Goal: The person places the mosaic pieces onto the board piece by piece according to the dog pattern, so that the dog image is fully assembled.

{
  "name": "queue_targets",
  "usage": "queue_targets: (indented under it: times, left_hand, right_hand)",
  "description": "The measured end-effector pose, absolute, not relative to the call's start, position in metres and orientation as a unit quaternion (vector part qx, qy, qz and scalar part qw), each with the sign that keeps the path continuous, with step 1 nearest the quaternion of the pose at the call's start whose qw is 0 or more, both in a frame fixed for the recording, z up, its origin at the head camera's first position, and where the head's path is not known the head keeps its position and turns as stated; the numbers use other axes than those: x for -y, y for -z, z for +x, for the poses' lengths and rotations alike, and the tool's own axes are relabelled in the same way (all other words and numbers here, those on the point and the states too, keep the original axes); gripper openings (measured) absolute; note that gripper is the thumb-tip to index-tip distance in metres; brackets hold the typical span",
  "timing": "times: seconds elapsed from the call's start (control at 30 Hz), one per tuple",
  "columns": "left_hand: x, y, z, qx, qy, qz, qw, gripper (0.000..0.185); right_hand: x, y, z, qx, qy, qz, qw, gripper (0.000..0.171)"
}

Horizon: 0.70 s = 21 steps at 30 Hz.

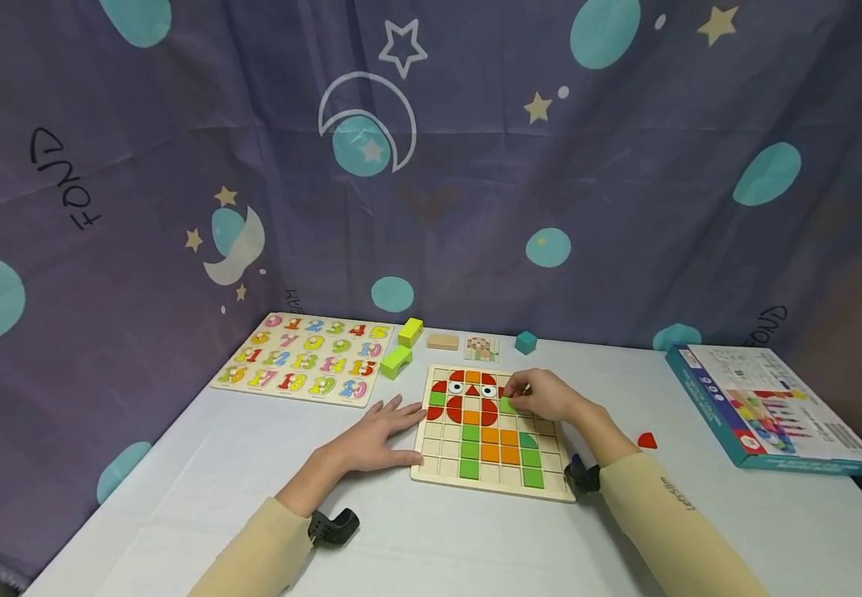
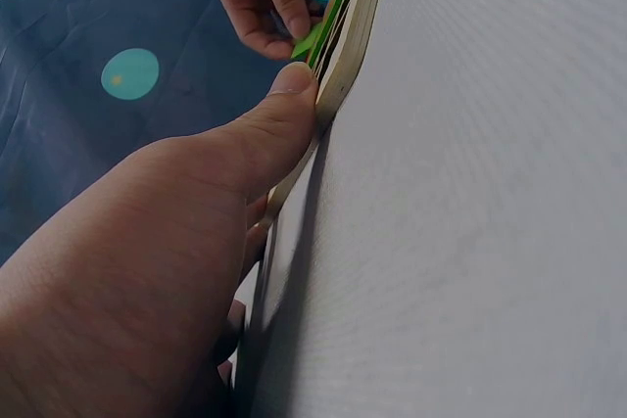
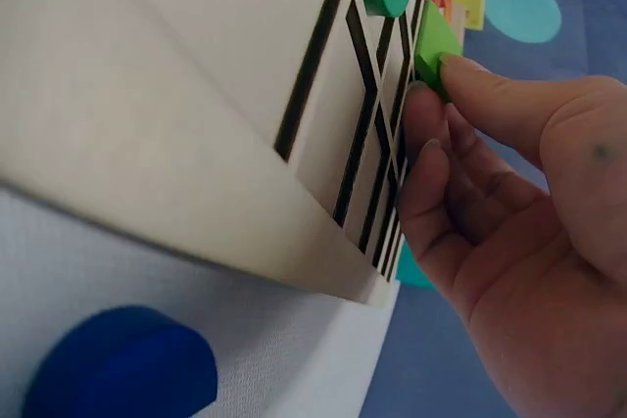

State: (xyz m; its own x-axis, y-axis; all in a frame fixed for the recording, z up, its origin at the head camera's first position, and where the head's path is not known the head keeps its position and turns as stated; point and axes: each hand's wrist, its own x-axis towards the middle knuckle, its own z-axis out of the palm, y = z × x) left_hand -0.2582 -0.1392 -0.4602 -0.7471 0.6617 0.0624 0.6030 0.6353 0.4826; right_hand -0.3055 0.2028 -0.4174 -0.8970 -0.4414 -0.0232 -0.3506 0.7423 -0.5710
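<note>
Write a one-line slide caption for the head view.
Right hand pinches a green tile over the wooden grid board while the left hand steadies its edge.

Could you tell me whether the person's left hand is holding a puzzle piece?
No, the left hand lies flat on the table against the grid board, while the right hand pinches the green piece.

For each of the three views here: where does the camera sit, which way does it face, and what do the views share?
Head: above, facing forward and down at the white table; both cream sleeves, the left hand and the right hand show.
Left wrist: low behind the left hand, looking along the wooden grid puzzle board edge, thumb against it.
Right wrist: close behind the right hand, facing the board.
Shared: all three show the green square tile pinched by the right hand.
</note>
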Motion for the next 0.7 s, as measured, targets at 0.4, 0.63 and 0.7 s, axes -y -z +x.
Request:
queue_targets:
  times: [0.4,0.63,0.7]
  left_hand:
    - [0.137,0.459,-0.256,-0.899,-0.25,0.353,0.065,0.077]
    - [0.137,0.458,-0.257,-0.902,-0.245,0.35,0.059,0.077]
    - [0.137,0.459,-0.257,-0.903,-0.244,0.349,0.06,0.078]
  right_hand:
    - [-0.211,0.413,-0.297,-0.932,0.292,-0.198,0.085,0.012]
    - [-0.236,0.405,-0.284,-0.931,0.313,-0.172,0.08,0.016]
    - [-0.246,0.406,-0.279,-0.931,0.314,-0.17,0.071,0.017]
